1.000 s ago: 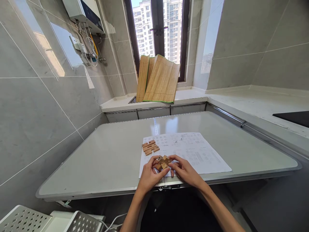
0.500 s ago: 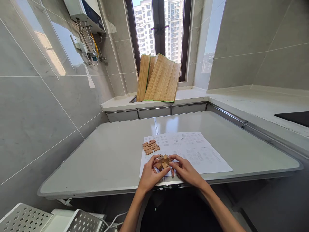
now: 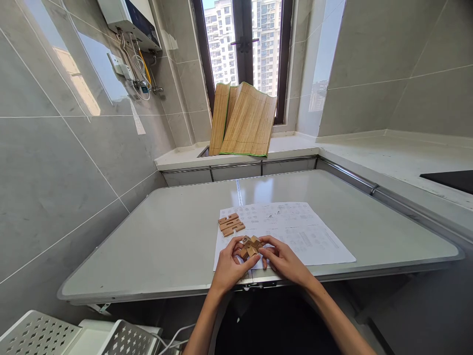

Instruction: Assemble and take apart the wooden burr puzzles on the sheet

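Observation:
Near the front edge of the table, a small cluster of wooden blocks point(image 3: 251, 246) is held between my two hands. My left hand point(image 3: 229, 266) grips it from the left, thumb at the front and fingers behind. From the right, my right hand point(image 3: 284, 259) pinches the same cluster with thumb and forefinger. One block in it bears a dark mark. Several flat notched wooden pieces point(image 3: 231, 225) lie side by side on the printed paper sheet point(image 3: 295, 231), beyond my left hand.
The pale table point(image 3: 158, 236) extends to both sides. A bamboo mat point(image 3: 249, 121) leans at the window on the white counter point(image 3: 369, 148). White perforated baskets point(image 3: 40, 335) stand below at the lower left, beside white cables.

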{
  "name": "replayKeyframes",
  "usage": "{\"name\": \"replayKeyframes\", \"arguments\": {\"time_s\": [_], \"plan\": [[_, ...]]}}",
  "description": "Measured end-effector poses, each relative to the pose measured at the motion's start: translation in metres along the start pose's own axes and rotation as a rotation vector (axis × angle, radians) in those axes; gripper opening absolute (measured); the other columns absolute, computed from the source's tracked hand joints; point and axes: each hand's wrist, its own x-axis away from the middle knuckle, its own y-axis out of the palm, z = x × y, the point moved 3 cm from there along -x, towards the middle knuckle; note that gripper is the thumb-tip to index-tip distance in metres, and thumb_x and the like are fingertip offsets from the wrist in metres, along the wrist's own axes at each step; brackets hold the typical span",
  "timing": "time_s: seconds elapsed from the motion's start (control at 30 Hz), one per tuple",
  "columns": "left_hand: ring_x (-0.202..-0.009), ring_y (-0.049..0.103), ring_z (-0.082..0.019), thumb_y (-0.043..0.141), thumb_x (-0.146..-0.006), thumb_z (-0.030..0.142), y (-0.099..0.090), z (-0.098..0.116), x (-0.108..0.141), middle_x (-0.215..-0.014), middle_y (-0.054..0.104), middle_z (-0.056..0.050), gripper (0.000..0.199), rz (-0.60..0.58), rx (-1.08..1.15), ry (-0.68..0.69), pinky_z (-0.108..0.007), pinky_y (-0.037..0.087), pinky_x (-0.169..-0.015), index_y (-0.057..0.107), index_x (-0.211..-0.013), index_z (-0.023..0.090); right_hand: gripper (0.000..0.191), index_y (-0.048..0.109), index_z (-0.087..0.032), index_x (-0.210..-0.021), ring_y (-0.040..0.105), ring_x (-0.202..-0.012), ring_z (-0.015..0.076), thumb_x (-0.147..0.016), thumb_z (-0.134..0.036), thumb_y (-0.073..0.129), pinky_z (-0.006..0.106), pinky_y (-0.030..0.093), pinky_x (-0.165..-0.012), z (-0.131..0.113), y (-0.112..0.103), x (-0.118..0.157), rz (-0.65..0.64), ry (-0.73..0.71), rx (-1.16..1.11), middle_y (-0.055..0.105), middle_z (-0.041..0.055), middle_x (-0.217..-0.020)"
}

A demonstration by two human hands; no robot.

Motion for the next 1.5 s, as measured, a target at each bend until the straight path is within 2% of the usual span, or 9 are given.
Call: {"name": "replayKeyframes", "arguments": {"time_s": [0.2, 0.43, 0.63, 0.77, 0.83, 0.93, 1.07, 1.2, 1.5], "plan": [[-0.066, 0.054, -0.013, 0.081, -0.075, 0.049, 0.001, 0.005, 0.001, -0.08, 0.066, 0.0, 0.06, -0.023, -0.015, 0.009, -0.025, 0.046, -0.063, 0.066, -0.124, 0.017, 0.049, 0.057, -0.019, -0.122, 0.058, -0.063, 0.0178, -0.096, -0.06, 0.056, 0.031, 0.042, -0.066, 0.002, -0.001, 0.0, -0.008, 0.021, -0.037, 0.063, -0.0023, -0.065], [-0.062, 0.048, -0.012, 0.08, -0.076, 0.048, 0.002, 0.006, 0.001, -0.074, 0.063, 0.002, 0.054, -0.028, -0.047, 0.021, -0.023, 0.043, -0.06, 0.069, -0.118, 0.016, 0.05, 0.059, -0.019, -0.119, 0.061, -0.067, 0.0182, -0.093, -0.062, 0.061, 0.032, 0.045, -0.073, 0.002, -0.001, 0.0, 0.005, 0.023, -0.078, 0.063, -0.0027, -0.066], [-0.059, 0.044, -0.01, 0.079, -0.075, 0.048, 0.004, 0.004, 0.002, -0.071, 0.059, 0.003, 0.041, -0.063, -0.122, 0.061, -0.022, 0.039, -0.057, 0.07, -0.098, 0.016, 0.045, 0.062, -0.019, -0.117, 0.053, -0.062, 0.0146, -0.093, -0.058, 0.064, 0.028, 0.039, -0.065, 0.007, -0.003, -0.001, 0.0, 0.027, -0.105, 0.056, -0.0049, -0.062], [-0.06, 0.045, -0.011, 0.08, -0.074, 0.049, 0.005, 0.003, 0.001, -0.073, 0.06, 0.003, 0.043, -0.061, -0.2, 0.077, -0.023, 0.04, -0.058, 0.071, -0.102, 0.017, 0.049, 0.062, -0.02, -0.119, 0.049, -0.058, 0.0137, -0.091, -0.059, 0.064, 0.027, 0.036, -0.06, 0.01, -0.004, -0.002, 0.024, 0.042, -0.12, 0.054, -0.0049, -0.062], [-0.066, 0.051, -0.014, 0.08, -0.074, 0.049, 0.004, 0.0, 0.0, -0.08, 0.062, 0.002, 0.049, -0.018, -0.247, 0.099, -0.026, 0.045, -0.063, 0.07, -0.111, 0.019, 0.053, 0.062, -0.02, -0.121, 0.049, -0.056, 0.0136, -0.09, -0.062, 0.065, 0.027, 0.035, -0.057, 0.012, -0.005, -0.002, 0.051, 0.062, -0.145, 0.055, -0.0047, -0.062], [-0.091, 0.06, -0.022, 0.082, -0.072, 0.042, 0.003, -0.009, -0.004, -0.1, 0.066, -0.003, 0.056, 0.098, -0.328, 0.169, -0.035, 0.052, -0.086, 0.066, -0.122, 0.022, 0.057, 0.061, -0.02, -0.121, 0.046, -0.054, 0.0132, -0.087, -0.066, 0.065, 0.027, 0.035, -0.055, 0.014, -0.006, -0.003, 0.094, 0.096, -0.171, 0.054, -0.0047, -0.061], [-0.115, 0.055, -0.029, 0.081, -0.074, 0.036, 0.002, -0.025, -0.007, -0.118, 0.06, -0.008, 0.055, 0.256, -0.427, 0.167, -0.045, 0.049, -0.102, 0.064, -0.125, 0.024, 0.056, 0.061, -0.019, -0.118, 0.046, -0.053, 0.0125, -0.086, -0.065, 0.067, 0.026, 0.033, -0.053, 0.013, -0.006, -0.004, 0.121, 0.111, -0.207, 0.054, -0.0045, -0.062], [-0.118, 0.049, -0.031, 0.08, -0.074, 0.04, 0.003, -0.031, -0.008, -0.123, 0.053, -0.011, 0.059, 0.344, -0.533, 0.129, -0.049, 0.047, -0.105, 0.064, -0.128, 0.022, 0.057, 0.061, -0.019, -0.118, 0.045, -0.053, 0.0122, -0.085, -0.064, 0.069, 0.025, 0.031, -0.051, 0.014, -0.006, -0.004, 0.145, 0.11, -0.232, 0.052, -0.0051, -0.061], [-0.118, 0.047, -0.033, 0.081, -0.074, 0.042, 0.004, -0.022, -0.007, -0.122, 0.051, -0.011, 0.057, 0.329, -0.542, 0.093, -0.053, 0.046, -0.105, 0.067, -0.125, 0.024, 0.055, 0.061, -0.02, -0.119, 0.043, -0.051, 0.0123, -0.088, -0.065, 0.065, 0.025, 0.032, -0.052, 0.016, -0.007, -0.004, 0.138, 0.117, -0.185, 0.053, -0.0054, -0.057]]}}
